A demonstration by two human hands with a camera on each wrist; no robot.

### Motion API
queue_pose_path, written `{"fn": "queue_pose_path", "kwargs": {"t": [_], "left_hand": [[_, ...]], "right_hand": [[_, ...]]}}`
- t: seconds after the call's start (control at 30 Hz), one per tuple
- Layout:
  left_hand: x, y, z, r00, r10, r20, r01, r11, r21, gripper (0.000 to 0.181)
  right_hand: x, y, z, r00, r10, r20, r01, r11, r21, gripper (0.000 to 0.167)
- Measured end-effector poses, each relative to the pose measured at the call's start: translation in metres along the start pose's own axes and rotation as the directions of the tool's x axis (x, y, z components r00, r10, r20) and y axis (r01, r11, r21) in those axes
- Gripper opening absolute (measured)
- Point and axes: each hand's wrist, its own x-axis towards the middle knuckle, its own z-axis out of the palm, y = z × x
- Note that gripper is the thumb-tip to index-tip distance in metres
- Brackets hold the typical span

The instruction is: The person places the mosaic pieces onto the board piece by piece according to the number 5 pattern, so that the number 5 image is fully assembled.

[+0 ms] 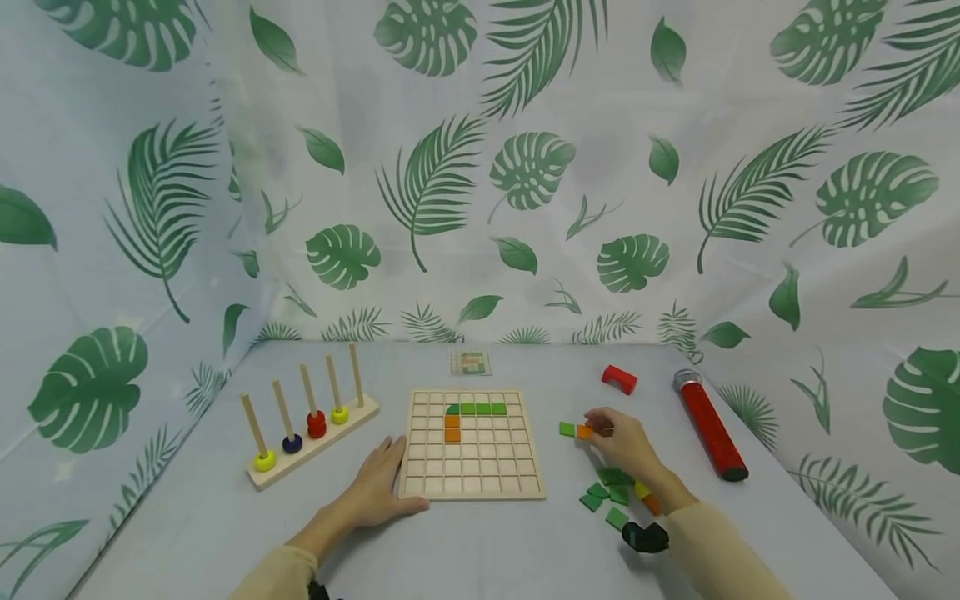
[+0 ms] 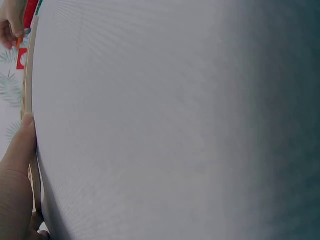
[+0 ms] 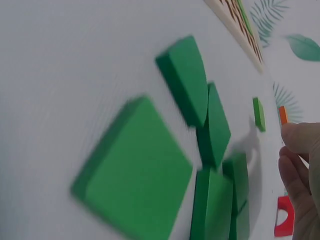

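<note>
The wooden grid board (image 1: pixel 472 487) holds a dark green rounded tile, a row of light green tiles (image 1: pixel 483 409) and an orange column (image 1: pixel 452 429). At the board's left side rests my left hand (image 1: pixel 377 486), thumb at the near edge; in the left wrist view the left hand (image 2: pixel 17 180) touches its rim (image 2: pixel 29 75). To the right of the board my right hand (image 1: pixel 626 446) pinches an orange tile (image 1: pixel 583 432) beside a light green tile (image 1: pixel 567 429). In the right wrist view the right hand (image 3: pixel 302 167) has the orange tile (image 3: pixel 283 115) at its fingertips.
Loose green tiles (image 1: pixel 617 477), with yellow and orange ones, lie below my right hand. A red arch block (image 1: pixel 619 379) and a red cylinder (image 1: pixel 712 425) are at right. At left stands a peg rack (image 1: pixel 315 450) with rings; a small pattern card (image 1: pixel 471 362) lies behind the board.
</note>
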Motion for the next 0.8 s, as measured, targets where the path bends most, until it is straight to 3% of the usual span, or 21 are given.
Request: {"fn": "queue_pose_path", "kwargs": {"t": [0.2,0.5,0.8], "left_hand": [[0.000,0.000,0.000,1.000,0.001,-0.003,-0.001,1.000,-0.008,0.112],[0.000,-0.001,-0.001,1.000,-0.001,-0.006,0.001,1.000,-0.013,0.112],[0.002,-0.002,-0.001,1.000,0.004,0.007,-0.004,1.000,-0.006,0.112]], "right_hand": [[0.011,-0.019,0.019,1.000,-0.014,-0.024,0.014,1.000,-0.001,0.030],[0.027,-0.046,0.045,0.988,-0.155,-0.023,0.156,0.985,0.073,0.030],[0.036,-0.078,0.075,0.984,-0.177,0.021,0.171,0.973,0.157,0.031]]}}
